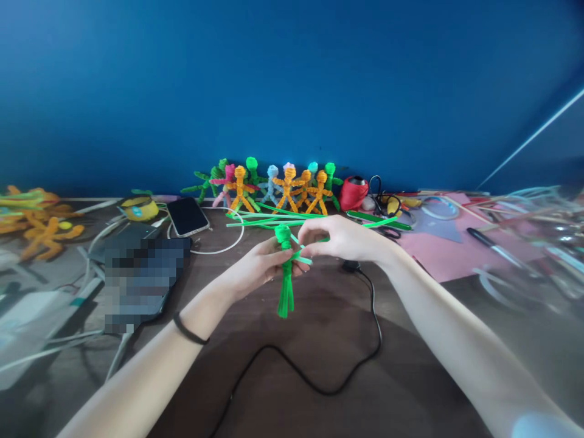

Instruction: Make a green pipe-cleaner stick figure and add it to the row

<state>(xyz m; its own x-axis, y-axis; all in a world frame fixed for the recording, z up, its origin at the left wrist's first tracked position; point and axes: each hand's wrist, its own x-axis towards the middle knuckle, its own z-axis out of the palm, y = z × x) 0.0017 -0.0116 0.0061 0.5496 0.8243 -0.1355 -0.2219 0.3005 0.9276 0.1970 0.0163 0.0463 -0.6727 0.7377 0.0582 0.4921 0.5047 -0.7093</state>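
Note:
My left hand (262,264) is closed around the middle of a green pipe-cleaner figure (286,280). The figure has a coiled head at the top, and its legs hang down over the dark table (319,340). My right hand (340,236) pinches a lighter green pipe-cleaner strand (305,258) that crosses the figure just below its head. Both hands hover above the table, a little in front of several loose green pipe cleaners (269,219).
A row of finished pipe-cleaner figures (278,185) stands against the blue wall. A phone (188,216) with a white cable lies to the left, near orange figures (41,222). A black cable (319,377) snakes across the table. A red pouch (353,191), pink paper (451,249) and tools sit to the right.

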